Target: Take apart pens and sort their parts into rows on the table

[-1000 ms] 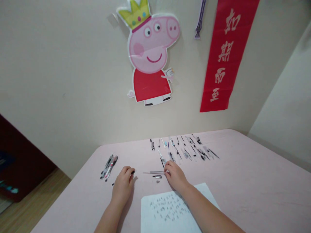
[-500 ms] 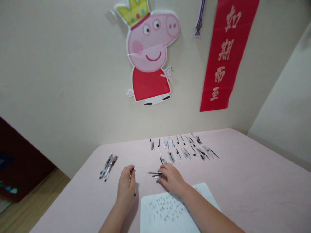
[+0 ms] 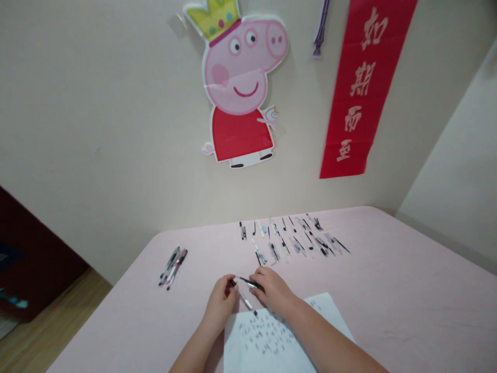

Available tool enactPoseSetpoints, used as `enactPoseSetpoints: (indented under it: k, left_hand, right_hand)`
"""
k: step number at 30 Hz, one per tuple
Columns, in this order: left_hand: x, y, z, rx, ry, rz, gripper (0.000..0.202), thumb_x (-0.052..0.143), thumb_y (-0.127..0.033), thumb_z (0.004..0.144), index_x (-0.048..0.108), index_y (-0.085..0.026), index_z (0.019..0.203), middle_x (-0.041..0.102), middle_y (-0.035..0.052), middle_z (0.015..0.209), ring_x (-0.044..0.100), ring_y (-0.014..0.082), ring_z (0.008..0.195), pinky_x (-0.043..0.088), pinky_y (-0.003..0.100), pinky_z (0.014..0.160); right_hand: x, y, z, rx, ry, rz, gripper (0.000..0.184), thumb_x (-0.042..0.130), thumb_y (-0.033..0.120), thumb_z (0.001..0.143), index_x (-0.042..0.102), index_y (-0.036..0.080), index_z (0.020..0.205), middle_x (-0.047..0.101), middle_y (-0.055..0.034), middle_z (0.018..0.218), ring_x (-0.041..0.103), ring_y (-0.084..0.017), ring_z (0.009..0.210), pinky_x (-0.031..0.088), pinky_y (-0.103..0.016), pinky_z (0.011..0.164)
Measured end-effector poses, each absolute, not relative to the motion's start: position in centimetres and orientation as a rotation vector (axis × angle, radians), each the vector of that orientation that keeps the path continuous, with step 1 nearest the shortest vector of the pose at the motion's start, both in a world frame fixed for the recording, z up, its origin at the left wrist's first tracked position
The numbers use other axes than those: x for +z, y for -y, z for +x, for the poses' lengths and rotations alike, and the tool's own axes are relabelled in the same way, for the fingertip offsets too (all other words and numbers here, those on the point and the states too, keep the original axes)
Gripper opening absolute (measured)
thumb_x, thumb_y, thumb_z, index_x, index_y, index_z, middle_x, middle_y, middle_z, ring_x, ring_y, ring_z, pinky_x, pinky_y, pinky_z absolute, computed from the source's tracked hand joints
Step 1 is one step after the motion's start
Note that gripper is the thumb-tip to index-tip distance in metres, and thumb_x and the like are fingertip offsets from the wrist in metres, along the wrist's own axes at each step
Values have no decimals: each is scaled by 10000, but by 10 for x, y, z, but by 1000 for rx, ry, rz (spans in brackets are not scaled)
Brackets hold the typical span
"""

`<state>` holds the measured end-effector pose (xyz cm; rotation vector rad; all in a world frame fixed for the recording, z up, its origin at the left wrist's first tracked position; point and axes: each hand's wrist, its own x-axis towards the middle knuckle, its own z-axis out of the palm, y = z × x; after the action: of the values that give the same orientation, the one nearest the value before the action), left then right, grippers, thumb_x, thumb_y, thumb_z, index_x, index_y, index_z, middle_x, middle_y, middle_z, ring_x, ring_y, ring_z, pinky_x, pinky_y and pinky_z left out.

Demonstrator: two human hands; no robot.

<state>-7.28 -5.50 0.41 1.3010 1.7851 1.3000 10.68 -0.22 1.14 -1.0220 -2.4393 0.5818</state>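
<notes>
My left hand (image 3: 220, 302) is closed on a thin clear pen barrel (image 3: 244, 300) that slants down toward the sheet. My right hand (image 3: 272, 290) is closed on a thin black pen refill (image 3: 248, 282), its tip pointing left toward the left hand's fingers. Both hands hover close together over the pink table (image 3: 388, 290), just above the top edge of a white sheet of paper (image 3: 272, 336) with handwriting on it.
Several loose pen parts (image 3: 295, 238) lie in rows at the back of the table. A small bunch of whole pens (image 3: 173, 266) lies at the left. A pig cutout (image 3: 240, 83) and a red banner (image 3: 361, 88) hang on the wall behind.
My left hand moved right with its pen piece and met the right hand. My right hand lifted the black refill off the table and drew it nearer.
</notes>
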Motion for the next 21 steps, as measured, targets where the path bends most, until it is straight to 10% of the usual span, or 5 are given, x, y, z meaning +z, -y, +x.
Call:
enactPoseSetpoints:
  k: [11,21]
  left_hand:
    - [5,61,-75,816,-1950,1942,383,409,-233,853,538,-137,1201,572,94,972,593,213,877,468,355,830]
    - [-1,57,-81,910,-1974,1888,262,409,-235,843,505,-160,1075,600,82,914,602,218,866,474,357,776]
  right_hand:
    - [22,12,104,652,2448,-1013,280,392,204,935,648,171,1043,578,-60,937,567,-151,881,412,-236,794]
    - [28,22,87,350,2648,-1144,455,444,367,906,487,144,1300,604,-124,1031,608,-237,877,447,-319,735]
